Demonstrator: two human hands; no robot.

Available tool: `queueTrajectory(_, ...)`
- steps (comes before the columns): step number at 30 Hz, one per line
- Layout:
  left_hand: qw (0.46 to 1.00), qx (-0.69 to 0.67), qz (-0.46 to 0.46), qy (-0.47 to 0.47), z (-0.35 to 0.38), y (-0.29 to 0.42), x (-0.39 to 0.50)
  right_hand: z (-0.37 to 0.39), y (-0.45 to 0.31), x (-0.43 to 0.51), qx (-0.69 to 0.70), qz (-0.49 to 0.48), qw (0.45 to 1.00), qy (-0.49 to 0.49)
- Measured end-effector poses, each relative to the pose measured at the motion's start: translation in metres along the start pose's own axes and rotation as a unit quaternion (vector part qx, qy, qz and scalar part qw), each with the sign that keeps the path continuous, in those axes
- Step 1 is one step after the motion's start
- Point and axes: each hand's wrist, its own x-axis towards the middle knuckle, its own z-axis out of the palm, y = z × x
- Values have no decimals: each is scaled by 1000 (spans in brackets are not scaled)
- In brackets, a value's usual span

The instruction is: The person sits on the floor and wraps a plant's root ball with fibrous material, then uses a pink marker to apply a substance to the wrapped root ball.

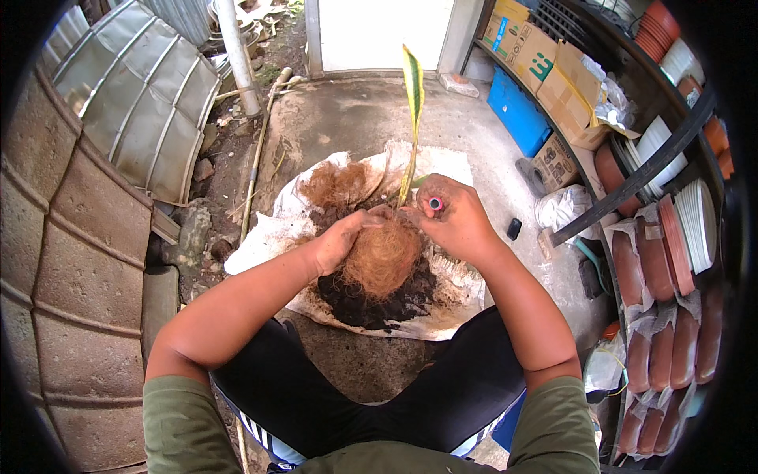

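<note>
A ball of brown coconut fibre sits in front of me over dark soil on a white woven sack. From its top rises a variegated snake plant leaf, green with yellow margins. My left hand grips the ball's left side, its thumb and fingertips near the leaf base. Curled at the upper right of the ball, my right hand holds a small pink-rimmed spool, seen end-on. Its fingertips meet the fibre by the stem. Any thread is too fine to make out.
Loose coconut fibre lies on the sack's far left. On the right, a shelf bears cardboard boxes and brown pots, beside a slanting dark post. A small black object rests on the concrete. A bamboo pole lies left.
</note>
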Motion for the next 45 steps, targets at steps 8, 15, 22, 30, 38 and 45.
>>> queueTrajectory(8,995,66,-24,68,18,12,-1,10,35,1,157,96,982,-27)
queueTrajectory(15,997,-23,20,-66,-10,2,4,8,48,9,351,215,911,-31)
queueTrajectory(22,995,-25,12,-94,4,22,-5,5,55,12,490,248,834,-59)
queueTrajectory(30,992,-27,75,-95,4,25,-7,13,43,10,439,373,811,-102)
queueTrajectory(38,986,-2,54,157,10,30,-15,44,52,3,516,427,730,-136)
queueTrajectory(45,991,-107,66,51,6,33,-11,67,68,1,559,393,726,-78)
